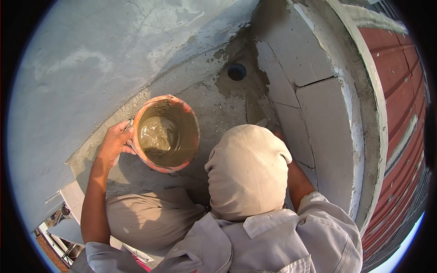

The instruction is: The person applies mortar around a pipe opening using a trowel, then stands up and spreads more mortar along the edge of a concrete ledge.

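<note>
My left hand (119, 142) grips the left rim and handle of an orange bucket (194, 116), its fingers bent round the edge. Wet grey-brown mortar (157, 133) lies inside the bucket, which stands on the rough concrete floor (200, 102). My right forearm reaches forward on the right, and the right hand is hidden behind the light cloth-covered head (248, 168), so what it holds does not show. Beyond, a dark round pipe opening (236, 72) sits in the floor, with wet mortar around it.
A grey plastered wall (91, 59) rises on the left. On the right runs a low wall of pale blocks (325, 123) with a concrete ledge (380, 118). Red corrugated roofing (400, 104) lies beyond it. A bent knee (150, 218) is below the bucket.
</note>
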### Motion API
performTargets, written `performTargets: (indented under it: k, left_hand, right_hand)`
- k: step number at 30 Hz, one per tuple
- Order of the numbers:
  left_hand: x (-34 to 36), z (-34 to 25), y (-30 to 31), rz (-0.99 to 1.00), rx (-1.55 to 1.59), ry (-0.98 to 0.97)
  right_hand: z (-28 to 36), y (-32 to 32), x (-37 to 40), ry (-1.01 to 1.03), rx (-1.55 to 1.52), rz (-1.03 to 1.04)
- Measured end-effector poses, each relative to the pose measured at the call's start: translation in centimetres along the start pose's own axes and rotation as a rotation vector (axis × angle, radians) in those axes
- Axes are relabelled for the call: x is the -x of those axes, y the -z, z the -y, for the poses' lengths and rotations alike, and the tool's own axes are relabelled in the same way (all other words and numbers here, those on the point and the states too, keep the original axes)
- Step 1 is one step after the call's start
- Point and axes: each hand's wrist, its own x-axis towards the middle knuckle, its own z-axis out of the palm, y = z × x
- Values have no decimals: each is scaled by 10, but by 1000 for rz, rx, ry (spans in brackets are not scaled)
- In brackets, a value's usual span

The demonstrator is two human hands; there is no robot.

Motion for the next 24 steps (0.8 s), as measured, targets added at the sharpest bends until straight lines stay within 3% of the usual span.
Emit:
performTargets:
  k: [3, 5, 8, 10, 14, 17, 20, 24]
  left_hand:
    - [-1, 2, 2, 19, 3, 8]
    - [-2, 0, 1, 10, 11, 11]
    - [-2, -1, 0, 7, 10, 18]
    - [-1, -1, 0, 8, 10, 15]
    - [4, 2, 1, -17, 17, 11]
    - [2, 2, 3, -22, 24, 17]
    - [-5, 6, 7, 4, 15, 34]
    - [-8, 1, 4, 2, 4, 24]
  right_hand:
    - [-24, 9, 12, 10, -169, 76]
    - [2, 19, 28, 140, -87, 35]
    - [47, 26, 14, -55, 15, -60]
    - [33, 21, 6, -77, 12, -48]
    - [-12, 28, 24, -2, -43, 130]
    - [12, 27, 58, -78, 6, -3]
    - [2, 32, 37, 123, 17, -24]
    - [39, 30, 25, -24, -17, -17]
